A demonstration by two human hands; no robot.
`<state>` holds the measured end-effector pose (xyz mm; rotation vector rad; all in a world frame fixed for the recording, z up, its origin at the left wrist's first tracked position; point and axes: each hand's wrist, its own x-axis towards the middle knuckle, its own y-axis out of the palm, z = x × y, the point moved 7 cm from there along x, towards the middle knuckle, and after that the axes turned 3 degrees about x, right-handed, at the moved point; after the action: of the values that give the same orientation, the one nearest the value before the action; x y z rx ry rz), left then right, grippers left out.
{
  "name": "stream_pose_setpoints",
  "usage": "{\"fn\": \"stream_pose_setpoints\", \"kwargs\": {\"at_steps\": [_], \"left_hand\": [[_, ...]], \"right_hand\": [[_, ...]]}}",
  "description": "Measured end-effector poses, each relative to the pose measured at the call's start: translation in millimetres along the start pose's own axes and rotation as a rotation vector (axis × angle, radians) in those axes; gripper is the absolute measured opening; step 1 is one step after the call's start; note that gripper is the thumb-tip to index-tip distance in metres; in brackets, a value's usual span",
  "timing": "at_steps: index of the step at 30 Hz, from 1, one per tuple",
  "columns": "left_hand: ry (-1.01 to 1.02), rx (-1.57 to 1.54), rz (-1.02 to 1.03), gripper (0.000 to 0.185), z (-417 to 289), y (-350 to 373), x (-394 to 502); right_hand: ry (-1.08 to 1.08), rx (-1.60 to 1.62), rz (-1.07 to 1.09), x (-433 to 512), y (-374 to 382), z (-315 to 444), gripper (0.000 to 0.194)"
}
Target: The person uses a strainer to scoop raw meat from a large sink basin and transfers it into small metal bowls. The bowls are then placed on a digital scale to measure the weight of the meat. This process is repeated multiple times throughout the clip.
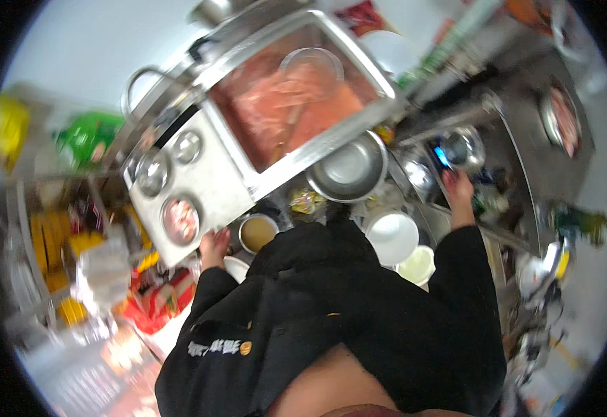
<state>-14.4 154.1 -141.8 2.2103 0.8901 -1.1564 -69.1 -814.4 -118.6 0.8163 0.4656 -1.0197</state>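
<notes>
My left hand is at the near corner of a pale board, beside a metal bowl of pinkish pieces; whether it touches the board I cannot tell. Out to the right, my right hand is at the near side of a round, shiny metal container and seems to hold it, though blur hides the fingers. A blue glow shows just left of that container. Between the hands and farther off, a large square metal basin contains reddish liquid or meat, with a round rim and a handle-like shape in it.
Near my body stand a pot of brownish liquid, a wide metal bowl and a white bucket. More metal bowls sit on the board. Red packages lie at left. A dish of meat is at far right.
</notes>
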Motion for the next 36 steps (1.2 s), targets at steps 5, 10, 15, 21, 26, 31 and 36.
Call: {"fn": "stream_pose_setpoints", "kwargs": {"at_steps": [5,10,15,21,26,31,36], "left_hand": [[0.049,-0.125,-0.238,0.028,21,49,-43],[0.110,-0.263,-0.254,0.021,29,61,-52],[0.098,-0.248,-0.136,0.024,14,73,-58],[0.410,0.214,-0.269,0.015,-43,39,-79],[1.033,0.985,-0.397,0.032,-148,51,-103],[1.074,1.552,-0.195,0.050,-167,92,-65],[1.355,1.685,-0.290,0.033,-184,111,-73]], "right_hand": [[-0.080,-0.156,-0.089,-44,11,1,0.044],[-0.033,-0.371,0.005,-59,0,-32,0.037],[-0.027,-0.710,0.034,-100,45,-82,0.030],[-0.075,-1.003,0.292,-119,102,-123,0.026],[-0.085,-1.072,0.351,-140,136,-146,0.019],[-0.078,-1.132,0.372,-154,152,-159,0.017],[-0.108,-1.194,0.430,-177,154,-160,0.019]]}}
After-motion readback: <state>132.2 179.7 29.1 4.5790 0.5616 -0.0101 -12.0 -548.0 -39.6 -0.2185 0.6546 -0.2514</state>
